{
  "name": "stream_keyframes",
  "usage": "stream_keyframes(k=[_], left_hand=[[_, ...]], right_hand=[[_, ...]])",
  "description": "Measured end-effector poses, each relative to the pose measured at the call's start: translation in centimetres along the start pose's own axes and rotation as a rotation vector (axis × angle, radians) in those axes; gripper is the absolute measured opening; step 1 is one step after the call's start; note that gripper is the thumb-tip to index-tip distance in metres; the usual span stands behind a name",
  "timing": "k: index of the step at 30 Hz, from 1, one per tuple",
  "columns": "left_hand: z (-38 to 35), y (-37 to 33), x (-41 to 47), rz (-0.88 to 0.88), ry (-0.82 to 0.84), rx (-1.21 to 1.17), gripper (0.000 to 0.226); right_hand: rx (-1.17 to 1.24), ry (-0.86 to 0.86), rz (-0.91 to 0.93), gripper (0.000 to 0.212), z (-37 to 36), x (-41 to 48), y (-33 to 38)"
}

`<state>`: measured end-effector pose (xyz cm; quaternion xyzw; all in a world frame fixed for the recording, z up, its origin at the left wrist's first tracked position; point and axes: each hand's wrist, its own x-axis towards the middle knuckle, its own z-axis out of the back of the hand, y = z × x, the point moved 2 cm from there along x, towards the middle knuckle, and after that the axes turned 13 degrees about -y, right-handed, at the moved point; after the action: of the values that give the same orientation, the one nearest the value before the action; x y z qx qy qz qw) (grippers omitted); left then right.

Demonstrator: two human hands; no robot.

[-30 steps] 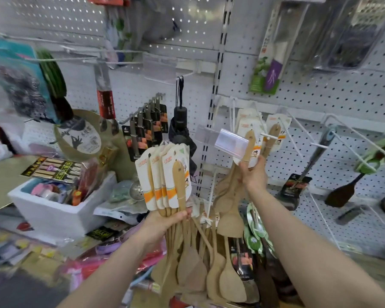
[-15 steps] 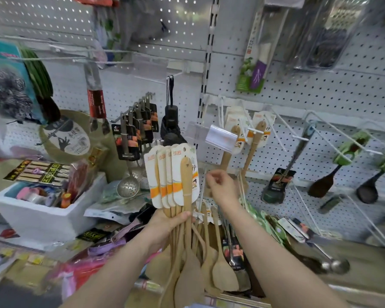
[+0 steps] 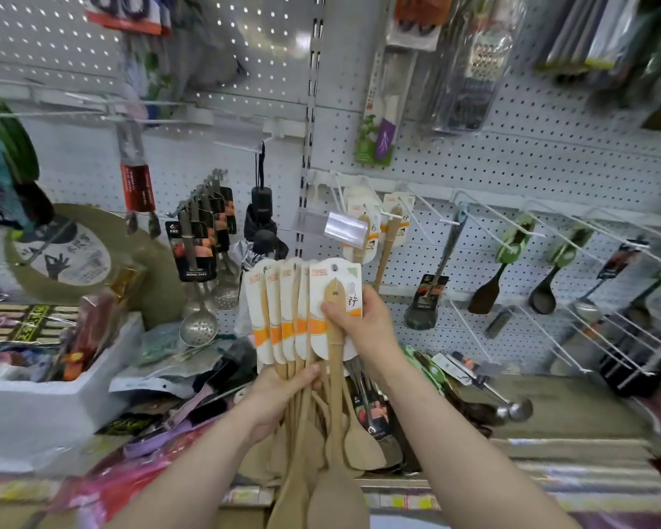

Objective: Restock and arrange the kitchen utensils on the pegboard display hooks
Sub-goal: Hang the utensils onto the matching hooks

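Note:
My left hand [image 3: 283, 391] grips a fanned bundle of several wooden spatulas [image 3: 298, 376] by their handles, each with a white and orange card label. My right hand [image 3: 359, 322] pinches the frontmost wooden spatula [image 3: 336, 395] near its top, over its card. Straight behind, on the white pegboard [image 3: 512, 154], a hook with a clear price tag [image 3: 344, 227] carries two more carded wooden spatulas [image 3: 388, 238]. The blades of the bundle hang down to the bottom edge of the view.
Steel skimmers with black cards [image 3: 199, 253] hang to the left, and a folded black umbrella [image 3: 262, 223] beside them. Dark ladles and turners [image 3: 489, 292] hang on long white hooks [image 3: 573, 322] to the right. A white foam box [image 3: 54, 391] stands at left. Loose packaged utensils lie on the shelf below.
My right hand has come back from the pegboard hook, where it hung a spatula, and has taken hold of the front spatula of the bundle. The view has shifted slightly right.

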<state>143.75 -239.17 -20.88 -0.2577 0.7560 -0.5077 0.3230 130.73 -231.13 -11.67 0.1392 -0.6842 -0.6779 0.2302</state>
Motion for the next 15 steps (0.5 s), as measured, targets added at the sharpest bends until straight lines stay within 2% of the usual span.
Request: stream_keyframes(k=[5, 10, 13, 15], left_hand=[[0.2, -0.8, -0.3, -0.012, 0.019, 0.000, 0.060], [0.2, -1.1, -0.1, -0.002, 0.013, -0.003, 0.040], [0.3, -1.4, 0.0, -0.030, 0.019, -0.007, 0.031], [0.4, -1.6, 0.1, -0.044, 0.010, -0.006, 0.030]], right_hand=[[0.104, -0.133, 0.006, 0.028, 3.6, 0.4, 0.5], [0.094, -0.232, 0.040, 0.020, 5.6, 2.2, 2.0], [0.141, -0.224, 0.074, 0.013, 5.6, 3.3, 3.5], [0.132, -0.201, 0.088, 0.018, 5.2, 3.8, 4.0]])
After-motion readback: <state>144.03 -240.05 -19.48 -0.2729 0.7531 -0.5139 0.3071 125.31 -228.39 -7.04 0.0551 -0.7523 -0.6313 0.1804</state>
